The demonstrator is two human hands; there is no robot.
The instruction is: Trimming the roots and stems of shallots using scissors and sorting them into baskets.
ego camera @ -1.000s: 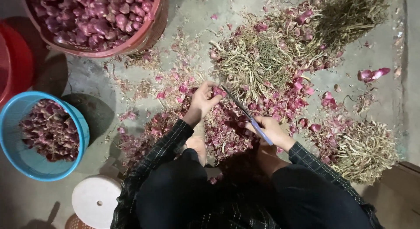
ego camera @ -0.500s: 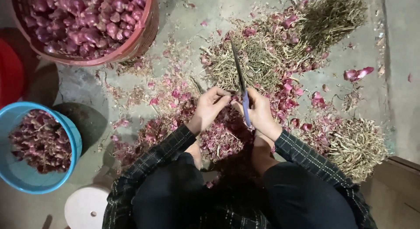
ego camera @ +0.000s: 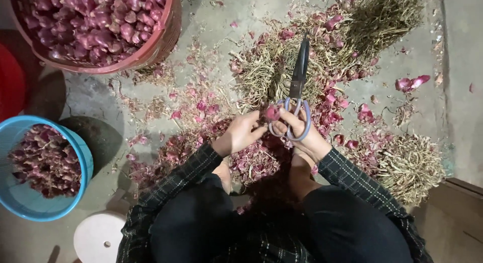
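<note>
A small red shallot (ego camera: pixel 272 112) sits pinched between the two hands, just above the person's knees and over a litter of purple-red skins (ego camera: pixel 251 157) on the concrete floor (ego camera: pixel 95 92). The left hand (ego camera: pixel 241 133) is curled closed, its fingertips gripping the shallot from the left side. The right hand (ego camera: pixel 302 129) is also closed, its fingers threaded through the pale blue loops of a pair of scissors (ego camera: pixel 297 89), and its thumb touches the shallot. The dark blades point away from the person, up toward the top of the view, and appear shut together.

Beyond the blades lies a heap of dry, straw-coloured stalks and roots (ego camera: pixel 271 67), mixed with pink skins. A second, smaller pile of dry stalks (ego camera: pixel 410 165) lies to the person's right, near a plaid sleeve (ego camera: pixel 352 180). A darker tangle of stalks (ego camera: pixel 387 16) lies at the top right.

To the person's left stands a blue basin (ego camera: pixel 83 162) holding dull reddish trimmings. Farther off, at the top left, a red basket (ego camera: pixel 161 39) is filled with glossy purple shallots. The edge of another red tub (ego camera: pixel 12 84) shows at the left border. A round white lid-like object (ego camera: pixel 95 238) sits on the floor beside the left knee.
</note>
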